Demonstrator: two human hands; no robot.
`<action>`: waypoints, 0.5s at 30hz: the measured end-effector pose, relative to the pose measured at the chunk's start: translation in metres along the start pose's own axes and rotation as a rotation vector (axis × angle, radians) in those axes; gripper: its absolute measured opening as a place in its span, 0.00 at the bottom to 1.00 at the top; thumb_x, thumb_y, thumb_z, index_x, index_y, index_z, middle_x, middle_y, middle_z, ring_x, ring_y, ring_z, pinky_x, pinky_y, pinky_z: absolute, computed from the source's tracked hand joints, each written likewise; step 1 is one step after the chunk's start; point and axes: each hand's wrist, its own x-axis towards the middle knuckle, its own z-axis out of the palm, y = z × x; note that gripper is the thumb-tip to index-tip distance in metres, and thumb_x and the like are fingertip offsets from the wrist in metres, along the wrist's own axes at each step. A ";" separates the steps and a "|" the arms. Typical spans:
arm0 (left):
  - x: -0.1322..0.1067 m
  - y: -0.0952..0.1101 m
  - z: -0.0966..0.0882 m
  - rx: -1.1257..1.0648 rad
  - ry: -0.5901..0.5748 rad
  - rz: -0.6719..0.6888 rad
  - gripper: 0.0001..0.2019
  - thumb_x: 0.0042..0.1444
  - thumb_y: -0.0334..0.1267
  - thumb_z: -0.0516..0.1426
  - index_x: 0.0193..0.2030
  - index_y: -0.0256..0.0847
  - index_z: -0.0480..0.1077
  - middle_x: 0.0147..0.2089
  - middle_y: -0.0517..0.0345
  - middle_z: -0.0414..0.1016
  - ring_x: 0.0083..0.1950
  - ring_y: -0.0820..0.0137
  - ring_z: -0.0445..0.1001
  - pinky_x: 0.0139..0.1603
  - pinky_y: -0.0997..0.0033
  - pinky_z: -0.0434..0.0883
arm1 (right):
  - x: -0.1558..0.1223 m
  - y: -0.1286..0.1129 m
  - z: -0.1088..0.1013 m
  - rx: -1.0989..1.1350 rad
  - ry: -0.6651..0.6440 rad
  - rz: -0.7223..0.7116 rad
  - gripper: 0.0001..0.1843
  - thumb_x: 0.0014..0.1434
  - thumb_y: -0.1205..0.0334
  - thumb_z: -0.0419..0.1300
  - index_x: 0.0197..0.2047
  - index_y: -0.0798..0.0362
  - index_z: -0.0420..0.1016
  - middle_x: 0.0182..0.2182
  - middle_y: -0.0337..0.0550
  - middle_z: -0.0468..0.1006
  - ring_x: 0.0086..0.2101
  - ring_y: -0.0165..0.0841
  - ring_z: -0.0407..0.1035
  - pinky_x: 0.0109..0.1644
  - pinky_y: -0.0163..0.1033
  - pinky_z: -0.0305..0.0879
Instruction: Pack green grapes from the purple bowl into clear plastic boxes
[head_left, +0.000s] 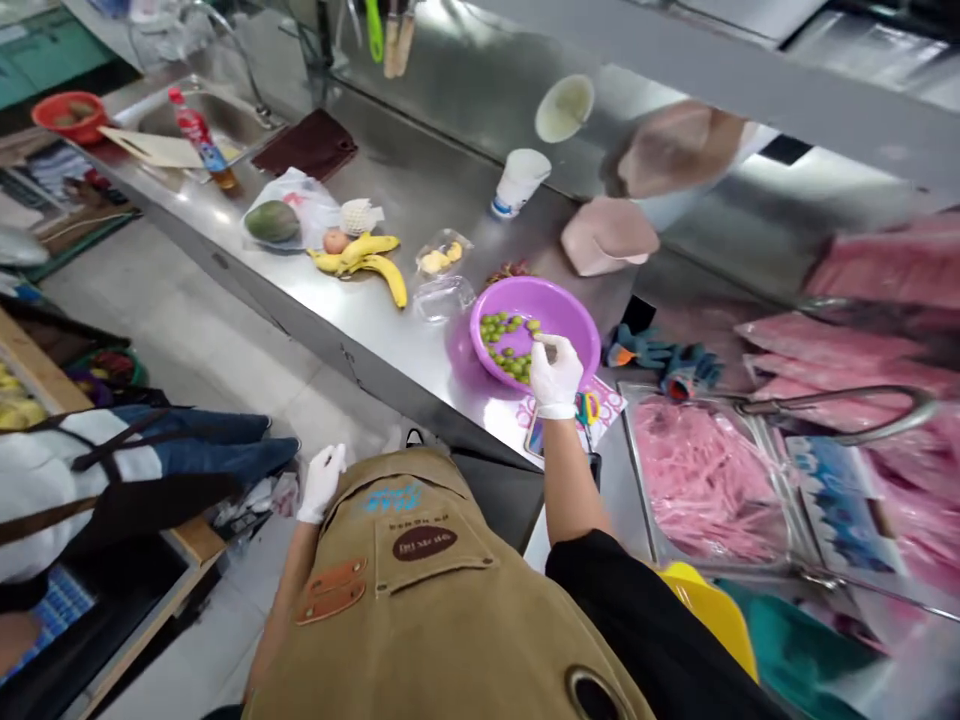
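My right hand (555,372), in a white glove, is over the near right side of a purple basin (574,318). Its fingers are pinched, with one green grape (533,325) at the tips. More green grapes (514,364) lie loose on the basin's bottom, mostly to the left. My left hand (322,484), also gloved, hangs low beside my brown apron (450,610), away from the counter. Its fingers look curled in, and nothing shows in them. Reddish-brown stems (508,271) lie just behind the basin.
Left of the basin are a clear plastic box (442,299), packed cut fruit (442,257), bananas (367,258) and a mango (272,222). Behind stand a paper cup (520,182) and a pink container (609,237). Scissors (589,408) lie close by my right wrist. Another person (150,455) is at left.
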 end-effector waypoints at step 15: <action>0.224 0.224 0.237 0.598 -0.005 0.003 0.14 0.62 0.51 0.65 0.38 0.42 0.76 0.40 0.35 0.84 0.57 0.46 0.83 0.56 0.56 0.73 | 0.144 0.062 0.046 -0.409 -0.713 -0.096 0.49 0.63 0.27 0.63 0.75 0.53 0.66 0.67 0.65 0.69 0.63 0.63 0.67 0.67 0.66 0.66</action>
